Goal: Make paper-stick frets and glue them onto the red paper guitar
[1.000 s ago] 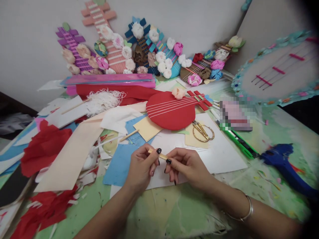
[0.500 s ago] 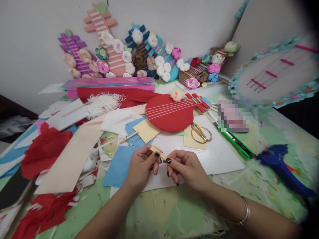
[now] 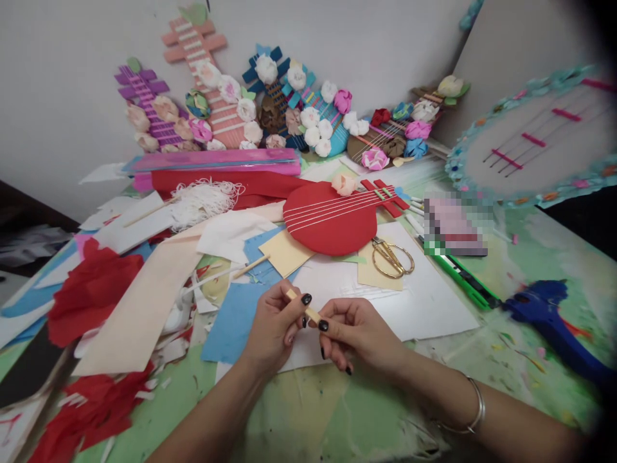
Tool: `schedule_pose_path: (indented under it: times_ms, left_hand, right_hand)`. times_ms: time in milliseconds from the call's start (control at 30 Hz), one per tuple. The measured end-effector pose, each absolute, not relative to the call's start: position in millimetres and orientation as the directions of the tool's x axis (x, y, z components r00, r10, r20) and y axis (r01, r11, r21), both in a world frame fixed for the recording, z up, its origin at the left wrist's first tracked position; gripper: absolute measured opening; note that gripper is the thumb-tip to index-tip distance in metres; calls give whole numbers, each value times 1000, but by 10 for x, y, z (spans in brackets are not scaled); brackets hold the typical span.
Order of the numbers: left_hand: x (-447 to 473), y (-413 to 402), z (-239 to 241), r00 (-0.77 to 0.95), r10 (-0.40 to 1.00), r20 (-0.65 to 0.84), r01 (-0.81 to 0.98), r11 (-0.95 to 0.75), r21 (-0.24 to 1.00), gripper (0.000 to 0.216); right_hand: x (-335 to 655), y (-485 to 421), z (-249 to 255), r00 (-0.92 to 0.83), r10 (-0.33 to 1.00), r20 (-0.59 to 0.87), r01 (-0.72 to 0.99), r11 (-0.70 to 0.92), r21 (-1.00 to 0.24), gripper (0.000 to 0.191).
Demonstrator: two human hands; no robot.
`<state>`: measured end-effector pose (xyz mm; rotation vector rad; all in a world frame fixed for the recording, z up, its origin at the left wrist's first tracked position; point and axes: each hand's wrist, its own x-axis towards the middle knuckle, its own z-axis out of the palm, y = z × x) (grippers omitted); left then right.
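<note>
Between my two hands is a narrow, pale yellow paper strip (image 3: 312,314), folded or rolled, slanting down to the right. My left hand (image 3: 272,325) pinches its upper end between thumb and fingers. At the lower end, the thumb and fingers of my right hand (image 3: 361,328) are closed on it as well. Both hands are above a white sheet (image 3: 434,315) and blue paper (image 3: 224,334). Beyond them lies a red lute-shaped craft (image 3: 332,225) with white strings and a peach flower. Gold-handled scissors (image 3: 393,260) rest on yellow paper right of it.
A green cutter knife (image 3: 467,283) and a blue glue gun (image 3: 544,312) lie on the right. Red crepe paper (image 3: 91,289), a peach strip (image 3: 130,308) and tangled white string (image 3: 207,202) cover the left. Several flowered paper instruments (image 3: 216,96) lean against the wall.
The paper strip is tilted more steeply, its right end lower. My right hand has dropped slightly, and both hands still grip the strip. The camera view has shifted a little.
</note>
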<state>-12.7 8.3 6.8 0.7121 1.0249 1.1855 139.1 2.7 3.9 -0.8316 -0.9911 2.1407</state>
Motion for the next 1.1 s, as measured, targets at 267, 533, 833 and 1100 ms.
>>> schedule_pose_path:
  times_ms: [267, 533, 833, 1100]
  left_hand:
    - [-112, 78, 66, 44, 970, -241, -415, 237, 878, 31]
    - [-96, 95, 45, 61, 966, -252, -395, 255, 883, 25]
    - [-66, 82, 37, 106, 961, -255, -495, 273, 825, 28]
    - [-84, 98, 70, 160, 970, -183, -602, 243, 761, 26]
  right_hand:
    - [1388, -99, 64, -434, 899, -56, 147, 9, -989, 21]
    - [1403, -118, 56, -441, 891, 102, 358, 279, -891, 19]
    - [1349, -150, 60, -464, 886, -29, 117, 28, -993, 22]
    - [1301, -132, 70, -531, 836, -137, -146, -250, -957, 24]
